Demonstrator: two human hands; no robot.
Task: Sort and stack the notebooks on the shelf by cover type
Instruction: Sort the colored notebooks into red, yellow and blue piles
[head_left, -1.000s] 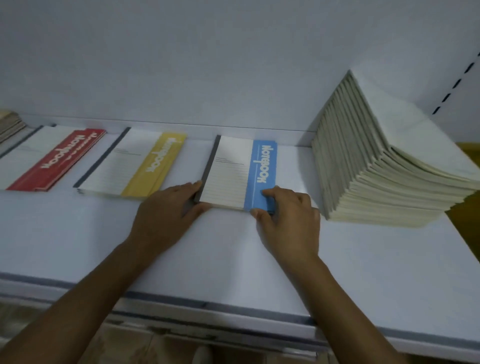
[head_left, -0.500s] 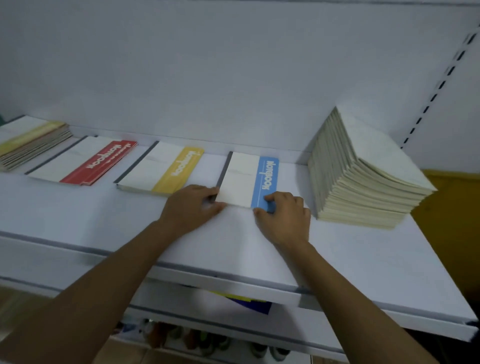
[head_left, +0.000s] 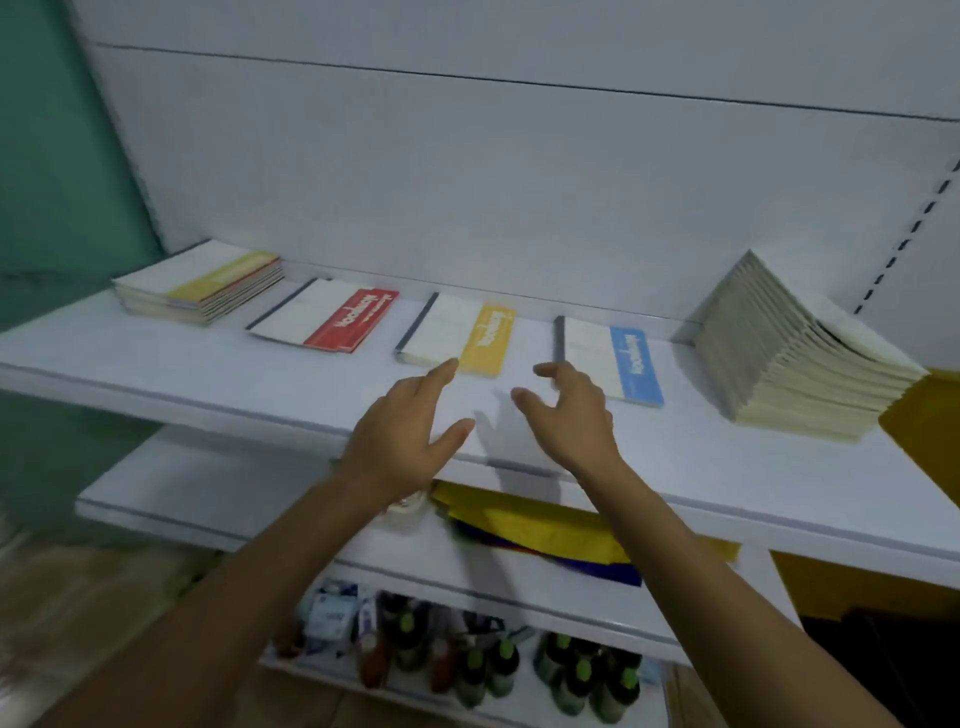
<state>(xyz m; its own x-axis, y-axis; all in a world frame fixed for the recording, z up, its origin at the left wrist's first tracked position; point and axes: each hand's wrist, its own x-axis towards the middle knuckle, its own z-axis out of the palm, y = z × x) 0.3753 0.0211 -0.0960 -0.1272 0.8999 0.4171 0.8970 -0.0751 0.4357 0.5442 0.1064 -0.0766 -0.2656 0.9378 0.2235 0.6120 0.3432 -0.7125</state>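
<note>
The blue notebook (head_left: 615, 361) lies flat on the white shelf (head_left: 156, 358) right of centre. Its near left corner sits just behind the fingertips of the right hand (head_left: 569, 410); whether they touch it cannot be told. The yellow notebook (head_left: 462, 338) lies at the centre of the frame, its front edge just beyond the index fingertip of the left hand (head_left: 400, 436); contact there is also unclear. Further left lies the red notebook (head_left: 327, 322), and at the far left a low stack of notebooks (head_left: 202, 288) topped by a yellow-banded cover. At the right edge, a tall stack of cream notebooks (head_left: 795, 374) leans, fanned so its page edges step outward.

Both hands hover over the shelf's front part, palms facing each other, near but apart. The left hand is released, fingers extended and thumb spread wide, grasping nothing. The right hand is also loose, its fingers gently curved and its thumb out, holding nothing.

The three single notebooks are thin rectangles with pale lined covers, a dark spine strip on the left and a coloured band with white lettering on the right. The shelf is smooth and matt, with a grey strip along its front lip. Below it, a lower shelf (head_left: 208, 499) carries yellow and blue sheets (head_left: 550, 535), and dark bottles with green caps (head_left: 498, 670) stand at the bottom of the frame.
</note>
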